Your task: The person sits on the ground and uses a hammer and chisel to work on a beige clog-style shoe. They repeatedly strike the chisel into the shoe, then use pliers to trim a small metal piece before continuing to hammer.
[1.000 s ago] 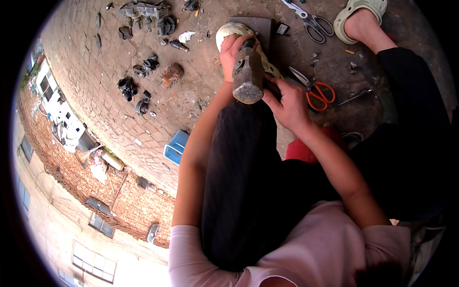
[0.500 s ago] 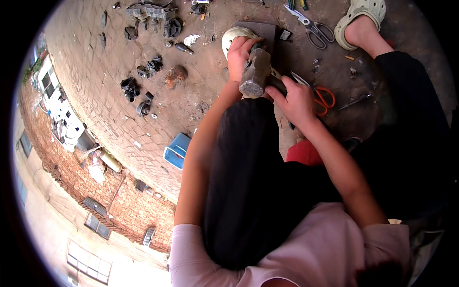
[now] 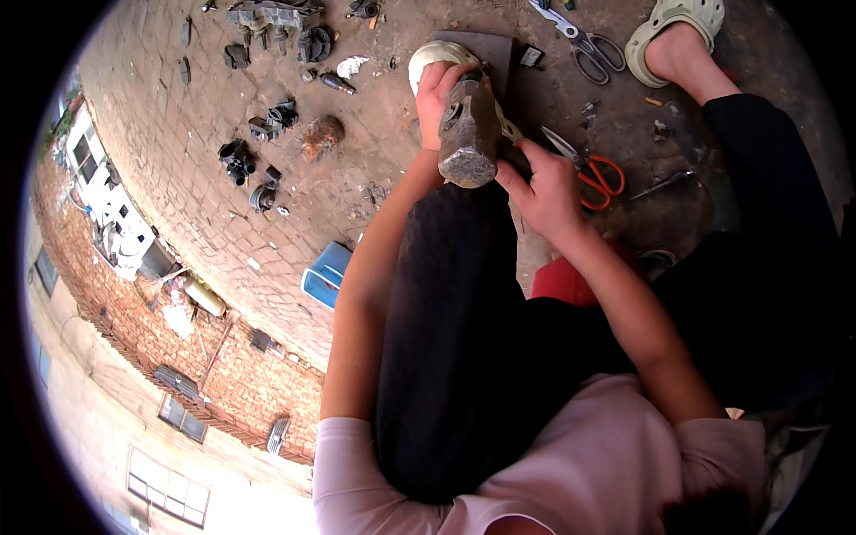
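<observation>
My left hand [image 3: 439, 96] is closed around a heavy hammer just behind its worn grey metal head [image 3: 468, 135], which points toward me over my dark-trousered left knee. My right hand [image 3: 546, 192] sits right of the head with curled fingers touching its lower side; what it holds is hidden. A yellowish piece [image 3: 509, 131] shows between the hands. Under them lie a dark flat plate [image 3: 490, 46] and a cream sandal [image 3: 426, 61].
Orange-handled scissors [image 3: 599, 176] lie right of my right hand, grey shears [image 3: 588, 45] farther up. My right foot wears a pale clog [image 3: 678, 27]. Dark metal parts [image 3: 267, 120] lie scattered on the brick paving at left, with a rusty lump [image 3: 321, 135] and a blue box [image 3: 325, 275].
The hammer head has shifted a little up the picture and looks smaller, lower toward the ground. Both hands stayed close to it.
</observation>
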A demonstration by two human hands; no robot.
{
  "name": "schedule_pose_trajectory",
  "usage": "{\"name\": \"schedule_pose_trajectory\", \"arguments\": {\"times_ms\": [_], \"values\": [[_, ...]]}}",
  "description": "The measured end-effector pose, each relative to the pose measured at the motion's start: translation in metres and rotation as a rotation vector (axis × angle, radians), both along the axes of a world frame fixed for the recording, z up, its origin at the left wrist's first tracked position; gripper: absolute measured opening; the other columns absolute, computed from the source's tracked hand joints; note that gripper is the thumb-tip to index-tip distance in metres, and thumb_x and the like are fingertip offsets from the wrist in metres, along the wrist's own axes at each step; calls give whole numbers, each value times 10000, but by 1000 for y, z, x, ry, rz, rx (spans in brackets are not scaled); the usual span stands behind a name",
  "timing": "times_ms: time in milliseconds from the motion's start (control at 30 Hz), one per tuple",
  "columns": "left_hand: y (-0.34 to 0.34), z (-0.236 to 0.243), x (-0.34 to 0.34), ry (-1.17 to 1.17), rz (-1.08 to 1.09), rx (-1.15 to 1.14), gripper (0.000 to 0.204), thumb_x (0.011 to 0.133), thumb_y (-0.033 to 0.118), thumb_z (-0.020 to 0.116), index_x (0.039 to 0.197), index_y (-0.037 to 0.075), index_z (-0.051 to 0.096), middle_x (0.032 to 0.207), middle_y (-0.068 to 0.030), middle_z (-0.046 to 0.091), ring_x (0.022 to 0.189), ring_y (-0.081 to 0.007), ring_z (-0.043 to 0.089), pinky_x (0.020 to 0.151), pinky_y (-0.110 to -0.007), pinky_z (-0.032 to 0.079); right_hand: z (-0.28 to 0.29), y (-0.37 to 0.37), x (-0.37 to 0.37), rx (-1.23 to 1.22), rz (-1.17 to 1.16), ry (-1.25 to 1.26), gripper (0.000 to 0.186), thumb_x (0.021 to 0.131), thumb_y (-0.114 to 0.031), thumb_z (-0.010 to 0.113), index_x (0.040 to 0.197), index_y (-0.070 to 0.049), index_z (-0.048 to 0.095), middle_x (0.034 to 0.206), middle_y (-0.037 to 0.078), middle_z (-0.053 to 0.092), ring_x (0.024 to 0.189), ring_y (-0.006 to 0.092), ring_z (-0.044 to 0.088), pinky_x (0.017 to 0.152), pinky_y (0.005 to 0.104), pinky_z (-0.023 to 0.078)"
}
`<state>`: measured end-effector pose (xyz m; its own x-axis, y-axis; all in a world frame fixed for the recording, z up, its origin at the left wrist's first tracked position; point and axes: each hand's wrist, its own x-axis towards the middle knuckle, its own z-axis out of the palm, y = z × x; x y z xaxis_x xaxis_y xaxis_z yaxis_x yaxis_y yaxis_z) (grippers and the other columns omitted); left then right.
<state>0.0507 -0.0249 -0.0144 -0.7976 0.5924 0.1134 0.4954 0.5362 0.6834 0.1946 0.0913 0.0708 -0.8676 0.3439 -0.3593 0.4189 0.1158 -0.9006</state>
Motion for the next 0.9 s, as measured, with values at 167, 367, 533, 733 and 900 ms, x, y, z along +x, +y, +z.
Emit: {"name": "schedule_pose_trajectory", "arguments": {"times_ms": [167,367,533,733,900], "values": [[1,4,1,1,15,2,230,725,135,751,935,56,697,861,-124,621,846,-333,592,752,-414,495,3,1,-2,11,-4,29,520,871,-497,677,1122,-41,680,665,196,637,635,364,657,561,424,509],[2,5,0,22,1,-4,232,728,129,743,943,54,699,867,-126,620,852,-337,591,764,-418,492,4,1,-1,31,11,16,523,871,-492,679,1134,-40,678,670,199,638,641,363,659,566,421,512],[1,5,-1,-38,-13,-13,225,730,124,736,940,54,696,863,-125,616,864,-339,588,778,-413,490,3,0,-1,23,14,19,498,867,-479,688,1140,-62,678,676,192,642,639,365,657,569,420,516],[3,8,-2,-24,-32,-65,224,753,131,751,957,59,693,884,-123,625,874,-335,595,791,-405,490,13,1,-6,64,-27,196,434,862,-460,698,1102,-99,678,692,182,648,622,378,646,563,431,513],[-3,0,-8,-31,-71,-49,245,781,146,769,1001,74,691,932,-115,633,906,-323,602,815,-397,492,5,4,-16,82,101,-124,435,883,-433,677,1000,-14,653,724,210,646,688,406,645,592,440,503]]}}
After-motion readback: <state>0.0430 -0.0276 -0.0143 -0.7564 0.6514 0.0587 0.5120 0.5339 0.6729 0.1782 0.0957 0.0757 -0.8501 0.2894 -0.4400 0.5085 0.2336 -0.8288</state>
